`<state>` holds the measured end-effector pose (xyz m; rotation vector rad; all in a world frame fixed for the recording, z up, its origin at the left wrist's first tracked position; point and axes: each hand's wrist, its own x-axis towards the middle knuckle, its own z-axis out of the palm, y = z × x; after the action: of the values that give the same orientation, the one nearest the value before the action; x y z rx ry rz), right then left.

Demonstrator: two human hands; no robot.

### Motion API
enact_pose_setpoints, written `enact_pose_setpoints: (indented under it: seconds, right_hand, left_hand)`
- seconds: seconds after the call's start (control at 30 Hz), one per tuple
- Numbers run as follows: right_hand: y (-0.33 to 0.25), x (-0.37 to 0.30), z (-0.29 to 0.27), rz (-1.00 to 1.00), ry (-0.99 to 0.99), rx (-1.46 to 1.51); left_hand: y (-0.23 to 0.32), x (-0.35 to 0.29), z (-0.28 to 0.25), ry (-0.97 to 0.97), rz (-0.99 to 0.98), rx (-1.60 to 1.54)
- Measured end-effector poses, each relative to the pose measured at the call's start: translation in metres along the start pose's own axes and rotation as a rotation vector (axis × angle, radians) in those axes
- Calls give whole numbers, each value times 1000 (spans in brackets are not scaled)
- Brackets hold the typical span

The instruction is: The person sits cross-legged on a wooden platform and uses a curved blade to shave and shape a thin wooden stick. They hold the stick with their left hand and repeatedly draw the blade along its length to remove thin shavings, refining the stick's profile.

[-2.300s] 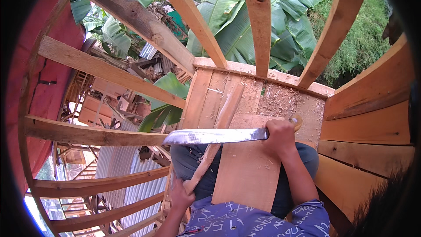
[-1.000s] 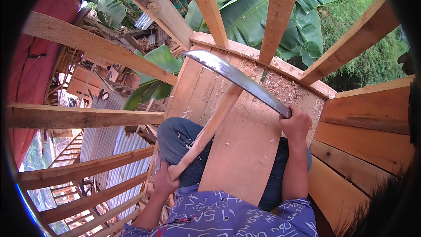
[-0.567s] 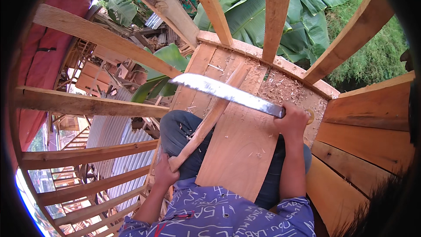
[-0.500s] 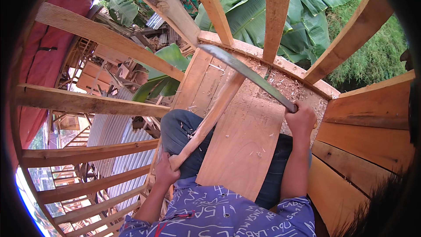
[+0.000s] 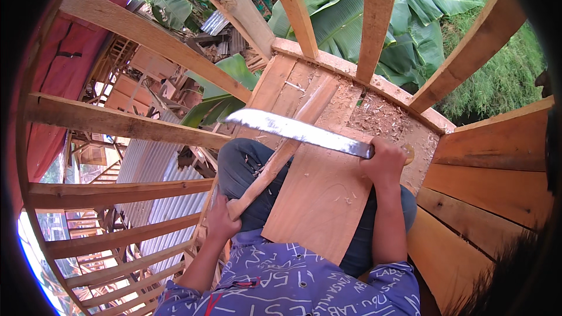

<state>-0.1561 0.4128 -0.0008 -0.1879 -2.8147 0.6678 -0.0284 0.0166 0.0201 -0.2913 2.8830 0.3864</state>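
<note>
My right hand is closed round the handle of a machete. Its long blade points left, bright with reflected light, and crosses over a long, roughly hewn piece of wood; whether blade and wood touch I cannot tell. My left hand grips the near end of that piece, which slants away over my bent leg toward the plank floor. A wide flat board lies between my legs, beneath the machete, with a few shavings on it.
Wood shavings litter the plank floor ahead. Upright wooden slats rise at the far edge, and more rails line the left. A plank wall closes the right side. Banana leaves hang beyond the slats.
The machete has come nearer and its tip has swung down, so the blade now lies across the wood's middle and shines. My right hand moved slightly left and nearer; the left kept its grip.
</note>
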Motion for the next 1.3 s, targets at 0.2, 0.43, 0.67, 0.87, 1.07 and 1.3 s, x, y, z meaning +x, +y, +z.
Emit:
enact_pose_setpoints:
  seconds: [0.2,0.43,0.67,0.87,1.07,1.3]
  right_hand:
    - [27,10,-14,236,112,-103]
    - [-23,-11,11,-32,25,98]
    - [7,3,-1,157,65,12]
    - [19,2,-9,187,142,-95]
    - [-7,-8,9,-56,109,125]
    - [24,8,-13,363,98,-64]
  left_hand:
    - [-13,-1,10,110,97,28]
    - [0,1,0,-117,-134,-104]
    - [-16,-1,12,128,96,4]
    - [-3,1,1,-27,-10,-93]
    - [-12,-1,11,79,56,-79]
    - [-16,1,13,116,111,-70]
